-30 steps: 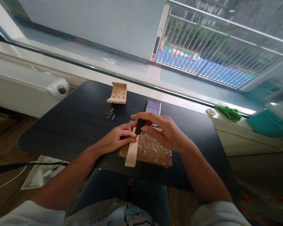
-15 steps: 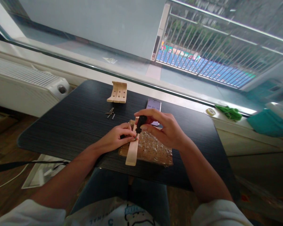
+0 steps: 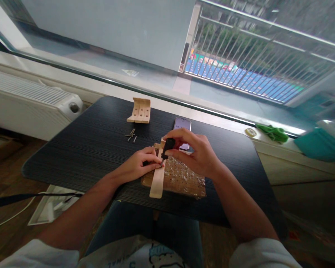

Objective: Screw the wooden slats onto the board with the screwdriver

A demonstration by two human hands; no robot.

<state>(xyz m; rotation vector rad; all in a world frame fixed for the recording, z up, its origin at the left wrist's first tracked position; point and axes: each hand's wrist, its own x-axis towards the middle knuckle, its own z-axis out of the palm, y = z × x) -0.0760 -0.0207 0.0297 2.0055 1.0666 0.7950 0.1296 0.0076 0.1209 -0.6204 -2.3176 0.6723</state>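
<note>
My right hand [image 3: 197, 150] grips a short screwdriver [image 3: 168, 146] by its black handle, tilted with the tip down on a pale wooden slat [image 3: 156, 184]. The slat lies across a brown box wrapped in shiny clear plastic [image 3: 185, 175], its near end jutting past the box. From the left, my left hand [image 3: 141, 162] closes on the slat, thumb and finger beside the screwdriver tip. Whatever sits under the tip is too small to make out. Several loose screws [image 3: 131, 134] lie on the dark table [image 3: 80, 149].
Wooden pieces with holes [image 3: 141, 111] stand side by side near the table's far edge. A phone [image 3: 183, 124] lies beyond my right hand, partly covered by it. On the sill are a green cloth [image 3: 272, 133] and a roll of tape [image 3: 250, 132]. A radiator [image 3: 36, 100] stands at left.
The screwdriver handle has turned slightly in my right fingers, which have shifted a little. My left hand stays in place on the slat. The whole view has moved slightly.
</note>
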